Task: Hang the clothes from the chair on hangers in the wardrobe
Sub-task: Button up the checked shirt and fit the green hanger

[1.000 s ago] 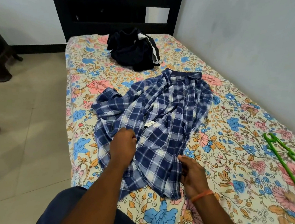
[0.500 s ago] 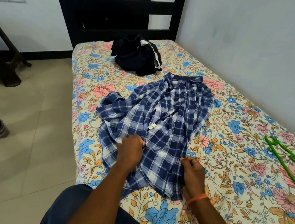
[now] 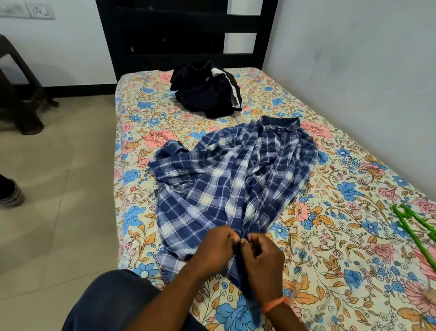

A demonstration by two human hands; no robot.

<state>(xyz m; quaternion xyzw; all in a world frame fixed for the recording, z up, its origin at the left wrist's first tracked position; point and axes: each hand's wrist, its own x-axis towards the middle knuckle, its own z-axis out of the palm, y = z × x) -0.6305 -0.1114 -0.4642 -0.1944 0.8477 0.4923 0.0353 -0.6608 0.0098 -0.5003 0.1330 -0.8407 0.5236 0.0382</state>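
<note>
walls (image 3: 364, 46): pale, plain; floor (image 3: 39, 203): beige tile; bed (image 3: 321, 265): floral sheet, black headboard (image 3: 170, 31); dark chair (image 3: 7, 83) left

Blue plaid shirt (image 3: 239, 182) spread on bed, green hanger (image 3: 425, 236) apart

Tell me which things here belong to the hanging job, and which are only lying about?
Belong to the job:
- plaid shirt, pinched at its hem by the left hand and right hand
- black garment, farther up the bed
- green hangers, at the right

Lying about:
- bed with its floral sheet
- chair on the floor
- wall socket
</note>
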